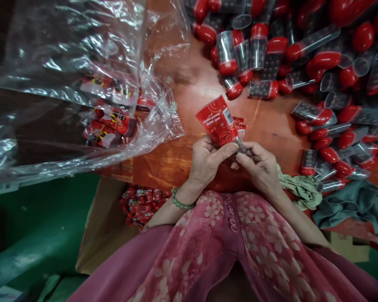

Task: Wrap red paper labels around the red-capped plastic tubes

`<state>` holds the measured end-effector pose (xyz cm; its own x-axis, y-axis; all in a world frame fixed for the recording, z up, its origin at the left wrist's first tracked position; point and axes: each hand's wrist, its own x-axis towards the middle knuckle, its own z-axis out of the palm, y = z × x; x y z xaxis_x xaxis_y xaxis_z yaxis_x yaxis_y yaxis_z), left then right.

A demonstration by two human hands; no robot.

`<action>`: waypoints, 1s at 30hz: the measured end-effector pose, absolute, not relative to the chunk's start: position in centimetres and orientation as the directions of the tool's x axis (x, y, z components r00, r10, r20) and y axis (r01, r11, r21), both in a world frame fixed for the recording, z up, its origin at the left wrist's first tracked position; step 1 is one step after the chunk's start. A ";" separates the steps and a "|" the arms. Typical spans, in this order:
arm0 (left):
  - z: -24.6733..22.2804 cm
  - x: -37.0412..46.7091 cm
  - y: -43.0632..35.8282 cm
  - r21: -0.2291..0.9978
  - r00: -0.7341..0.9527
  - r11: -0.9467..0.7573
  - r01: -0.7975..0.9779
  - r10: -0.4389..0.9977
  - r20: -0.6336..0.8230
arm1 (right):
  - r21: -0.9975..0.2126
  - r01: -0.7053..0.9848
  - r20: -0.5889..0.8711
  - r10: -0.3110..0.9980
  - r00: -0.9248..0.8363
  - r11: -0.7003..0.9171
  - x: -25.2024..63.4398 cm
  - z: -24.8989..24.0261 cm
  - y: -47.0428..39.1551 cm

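Both my hands meet over the table's near edge. My left hand [206, 161] is closed, with thumb and fingers around the lower end of a red printed packet [219, 121] that has white markings and a barcode. The packet tilts up and to the left. Close beside it, my right hand [260, 163] pinches a small clear, dark-dotted piece [240, 147] at the packet's lower end. The fingers partly hide this piece, and I cannot tell whether it belongs to the packet. Just behind sit small red printed pieces [240, 124], partly covered.
Many clear tubes with red caps [258, 46] are heaped at the far right. A clear plastic bag [157, 113] with red packets lies on the left. Below the table edge stands a cardboard box [103, 222] of red packets. Green cloths [349, 205] lie at right.
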<state>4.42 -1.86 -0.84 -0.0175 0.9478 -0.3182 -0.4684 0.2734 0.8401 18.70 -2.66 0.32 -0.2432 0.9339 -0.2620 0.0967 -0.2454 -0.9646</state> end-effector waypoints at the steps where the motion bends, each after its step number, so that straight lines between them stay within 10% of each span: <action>1: -0.7 4.3 -1.8 0.838 0.016 0.282 -0.467 0.950 -0.311 | -0.961 0.073 -0.278 0.925 -0.258 -0.268 18.6 0.5 -2.4; 17: -0.6 4.7 -0.9 0.830 0.032 0.252 -0.498 0.961 -0.273 | -0.969 0.043 -0.243 0.911 -0.333 -0.242 18.2 1.0 -1.0; 24: -0.7 5.2 -0.5 0.786 -0.042 0.215 -0.579 0.955 -0.293 | -0.911 0.362 0.161 0.979 -0.125 0.196 17.5 -0.2 -1.1; 30: -0.2 5.3 -0.3 0.688 -0.086 0.203 -0.697 0.929 -0.361 | -0.963 0.268 -0.039 0.991 -0.124 -0.004 18.4 -1.0 -1.3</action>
